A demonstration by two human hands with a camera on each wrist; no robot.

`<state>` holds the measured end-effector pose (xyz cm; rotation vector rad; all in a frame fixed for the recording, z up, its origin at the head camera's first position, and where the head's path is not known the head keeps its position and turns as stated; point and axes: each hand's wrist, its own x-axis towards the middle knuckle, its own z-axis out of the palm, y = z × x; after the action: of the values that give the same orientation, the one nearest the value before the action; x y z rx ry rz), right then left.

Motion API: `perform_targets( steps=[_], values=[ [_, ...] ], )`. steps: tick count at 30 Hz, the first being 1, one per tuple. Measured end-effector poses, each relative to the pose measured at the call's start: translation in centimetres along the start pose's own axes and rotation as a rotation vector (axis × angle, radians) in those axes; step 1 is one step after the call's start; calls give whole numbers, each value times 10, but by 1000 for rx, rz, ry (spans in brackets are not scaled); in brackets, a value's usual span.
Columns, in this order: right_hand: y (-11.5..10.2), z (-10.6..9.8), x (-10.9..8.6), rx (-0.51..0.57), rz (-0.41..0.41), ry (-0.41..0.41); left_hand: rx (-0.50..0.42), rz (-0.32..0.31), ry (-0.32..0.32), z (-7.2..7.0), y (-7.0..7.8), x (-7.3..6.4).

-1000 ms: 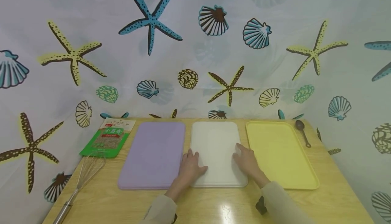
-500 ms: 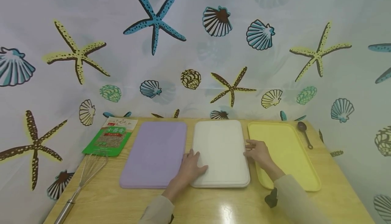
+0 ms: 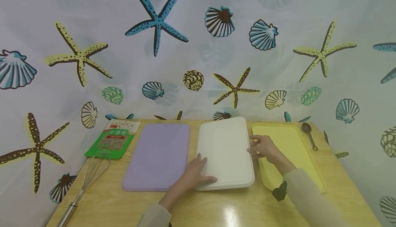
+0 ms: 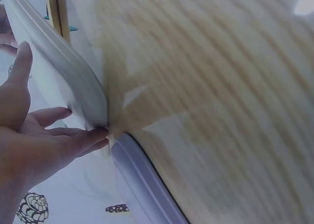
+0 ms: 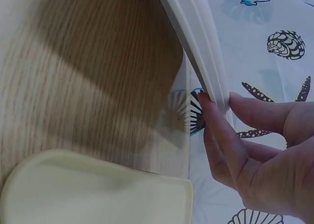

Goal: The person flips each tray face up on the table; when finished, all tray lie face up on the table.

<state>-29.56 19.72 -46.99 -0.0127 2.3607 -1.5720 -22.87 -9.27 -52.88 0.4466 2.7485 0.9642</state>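
A white tray [image 3: 224, 148] lies bottom up in the middle of the table, its right side tilted up off the wood. My right hand [image 3: 264, 148] pinches its raised right edge; in the right wrist view the thumb [image 5: 250, 111] is on top and the fingers [image 5: 228, 140] are beneath. My left hand [image 3: 195, 176] rests on the tray's left edge, fingers fairly straight and thumb on the upper surface. In the left wrist view the fingertips [image 4: 100, 134] touch the edge. To the left lies a purple tray [image 3: 157, 156]; to the right, a yellow tray [image 3: 287, 151] faces up.
A green packet [image 3: 112, 139] lies at the far left, with a whisk [image 3: 89, 175] nearer to me. A dark spoon [image 3: 309, 134] lies beyond the yellow tray. A curtain with starfish and shells [image 3: 185, 48] surrounds the table.
My right hand has shifted right to the white tray's right edge and lifted that side. My left hand has stayed at the left edge, sliding slightly toward me.
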Motion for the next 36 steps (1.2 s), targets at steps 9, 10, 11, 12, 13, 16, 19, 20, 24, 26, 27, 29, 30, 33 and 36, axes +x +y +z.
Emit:
perform_targets(
  steps=[9, 10, 11, 12, 13, 16, 19, 20, 24, 26, 27, 29, 30, 33, 36],
  values=[
    [-12, -2, -4, 19, 11, -14, 4, 25, -65, 0, 13, -11],
    [-13, -2, -4, 20, 13, -15, 12, 33, -69, 0, 14, -12],
    [-15, -3, -4, 20, 15, -15, 21, 43, -69, 0, 15, -12],
    [-17, -3, -4, 20, 15, -18, 22, 48, -70, 0, 16, -12],
    [-18, -4, -5, 22, 14, -23, 24, 54, -71, -1, 17, -13],
    [-23, -6, -6, 21, 9, -35, 30, 78, -76, -2, 19, -15],
    [-28, -10, -7, 39, -1, -45, 28, 92, -85, -4, 21, -18],
    [-30, -11, -7, 44, -6, -46, 28, 98, -87, -4, 23, -19],
    [-38, -15, -10, 86, -23, -47, 13, 106, -97, -5, 28, -21],
    [-42, -16, -11, 98, -33, -54, -3, 103, -105, -4, 30, -22],
    [-44, -16, -12, 104, -34, -55, -8, 102, -106, -3, 31, -23],
    [-47, -16, -13, 108, -38, -56, -15, 107, -103, -1, 32, -24],
    [-49, -16, -14, 106, -44, -58, -26, 107, -103, 0, 32, -24],
    [-54, -16, -15, 99, -57, -59, -47, 119, -92, 2, 33, -26],
    [-62, -16, -16, 99, -70, -62, -62, 132, -78, 4, 34, -26]
  ],
)
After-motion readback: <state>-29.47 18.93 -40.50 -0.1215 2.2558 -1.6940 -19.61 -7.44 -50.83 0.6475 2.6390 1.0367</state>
